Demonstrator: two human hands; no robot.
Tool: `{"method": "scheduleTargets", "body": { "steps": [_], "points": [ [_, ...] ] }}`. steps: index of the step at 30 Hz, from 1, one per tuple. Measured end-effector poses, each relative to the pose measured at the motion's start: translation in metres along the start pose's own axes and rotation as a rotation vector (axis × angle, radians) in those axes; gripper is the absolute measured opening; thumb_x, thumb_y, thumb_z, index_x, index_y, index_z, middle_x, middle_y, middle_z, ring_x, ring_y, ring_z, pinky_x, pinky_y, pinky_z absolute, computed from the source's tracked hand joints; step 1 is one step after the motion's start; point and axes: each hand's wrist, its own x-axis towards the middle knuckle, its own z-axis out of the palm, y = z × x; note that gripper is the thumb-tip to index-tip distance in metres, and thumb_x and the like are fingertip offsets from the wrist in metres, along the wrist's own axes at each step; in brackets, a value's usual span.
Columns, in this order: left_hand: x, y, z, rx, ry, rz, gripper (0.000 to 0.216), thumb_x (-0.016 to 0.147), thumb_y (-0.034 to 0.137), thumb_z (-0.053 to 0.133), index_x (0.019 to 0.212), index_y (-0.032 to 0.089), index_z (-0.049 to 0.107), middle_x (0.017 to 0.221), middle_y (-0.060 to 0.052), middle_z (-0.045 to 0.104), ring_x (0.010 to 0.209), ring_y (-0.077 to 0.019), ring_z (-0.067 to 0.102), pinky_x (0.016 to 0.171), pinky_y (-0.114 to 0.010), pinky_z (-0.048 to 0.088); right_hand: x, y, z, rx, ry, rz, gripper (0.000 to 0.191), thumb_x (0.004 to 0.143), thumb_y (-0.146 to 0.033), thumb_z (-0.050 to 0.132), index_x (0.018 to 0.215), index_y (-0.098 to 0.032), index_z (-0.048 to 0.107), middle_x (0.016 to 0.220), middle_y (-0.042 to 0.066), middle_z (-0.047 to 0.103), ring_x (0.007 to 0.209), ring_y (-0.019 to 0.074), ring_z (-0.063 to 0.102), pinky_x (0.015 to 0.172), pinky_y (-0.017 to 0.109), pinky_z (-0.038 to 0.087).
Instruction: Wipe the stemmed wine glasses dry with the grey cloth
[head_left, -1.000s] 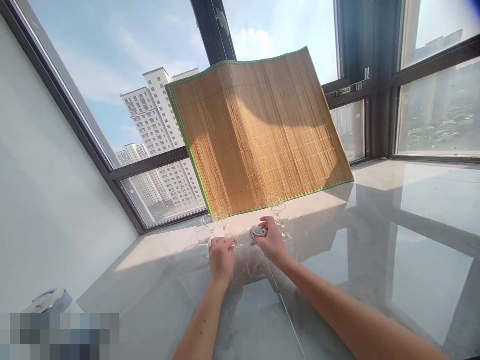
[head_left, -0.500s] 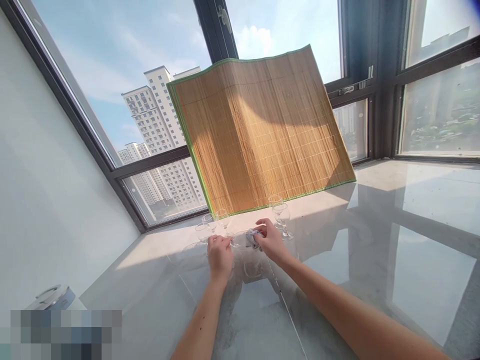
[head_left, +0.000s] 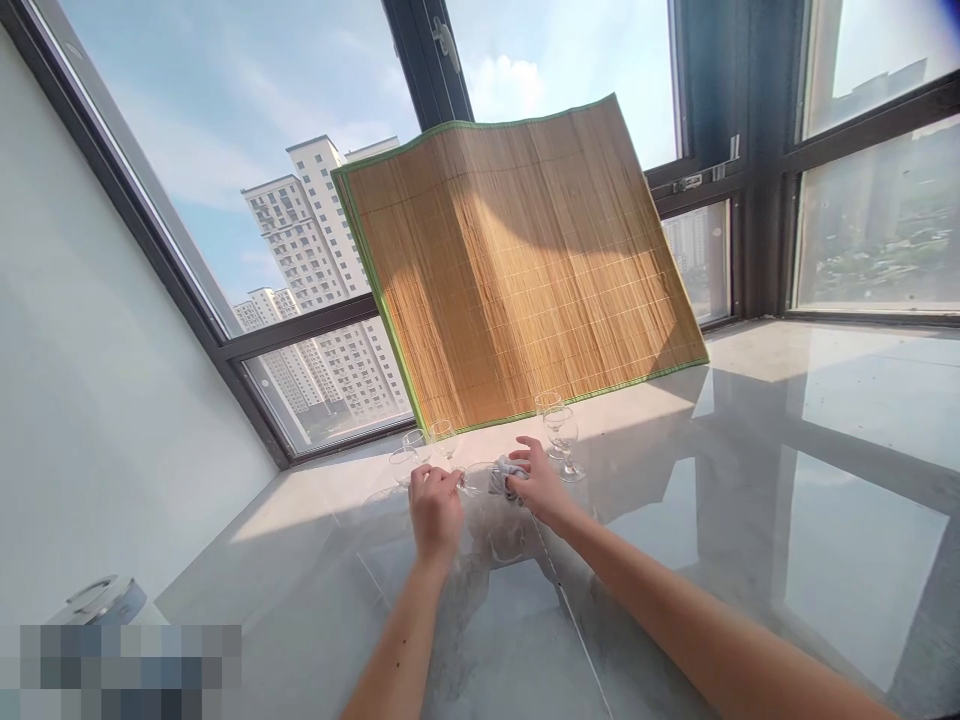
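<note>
- Our left hand point(head_left: 435, 508) pinches the stem end of a clear stemmed wine glass point(head_left: 474, 478), held sideways over the glossy grey marble counter point(head_left: 750, 520).
- Our right hand point(head_left: 541, 486) is closed around a small grey cloth point(head_left: 507, 474), now pressed closer against the glass bowl than a second ago.
- Beyond, two upright clear glasses point(head_left: 561, 432) and the green-edged bamboo mat point(head_left: 517, 270) have not moved.

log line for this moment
left hand: holds glass | right hand: presses cloth at glass | nearby: standing glasses, bamboo mat
</note>
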Motion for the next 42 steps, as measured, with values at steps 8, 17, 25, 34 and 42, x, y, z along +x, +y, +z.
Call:
{"method": "scheduleTargets", "body": {
  "steps": [8,17,25,34,42],
  "points": [
    [0.001,0.003,-0.002,0.005,-0.086,-0.043,0.036,0.084,0.003,0.049,0.092,0.025,0.077,0.078,-0.006,0.064,0.097,-0.0244,0.048,0.086,-0.036,0.044,-0.006,-0.004,-0.002,0.023,-0.087,0.037,0.065,0.061,-0.025,0.060,0.122,-0.023,0.038,0.097,0.003,0.059,0.067,0.0147,0.056,0.051,0.025,0.043],
    [-0.001,0.007,-0.001,-0.009,-0.132,-0.054,0.036,0.086,0.004,0.049,0.094,0.026,0.077,0.079,-0.005,0.065,0.097,-0.0236,0.049,0.085,-0.035,0.044,-0.005,0.000,-0.003,-0.132,-0.033,-0.078,0.066,0.063,-0.024,0.057,0.126,-0.025,0.039,0.095,0.000,0.054,0.068,0.0134,0.056,0.052,0.024,0.044],
    [-0.002,0.016,-0.004,0.017,-0.227,-0.144,0.031,0.087,0.011,0.053,0.101,0.026,0.076,0.082,-0.005,0.067,0.103,-0.0239,0.051,0.082,-0.032,0.043,-0.005,-0.001,0.000,-0.108,-0.022,-0.186,0.057,0.063,-0.021,0.052,0.119,-0.025,0.042,0.099,0.002,0.057,0.075,0.0154,0.058,0.055,0.025,0.046],
    [-0.002,0.008,-0.006,0.038,-0.310,-0.378,0.036,0.084,0.014,0.056,0.113,0.028,0.072,0.098,-0.007,0.063,0.097,-0.0199,0.059,0.076,-0.028,0.043,-0.012,-0.018,-0.003,-0.132,-0.187,-0.300,0.051,0.073,-0.019,0.053,0.122,-0.025,0.042,0.105,0.005,0.062,0.074,0.0146,0.058,0.065,0.027,0.046],
    [0.000,0.010,-0.008,0.011,-0.397,-0.371,0.035,0.086,0.018,0.053,0.113,0.029,0.072,0.092,-0.007,0.063,0.095,-0.0206,0.059,0.069,-0.026,0.040,-0.009,-0.017,-0.006,-0.285,-0.197,-0.454,0.049,0.079,-0.015,0.050,0.126,-0.025,0.043,0.089,0.001,0.064,0.069,0.0143,0.054,0.067,0.028,0.042]
  ]
}}
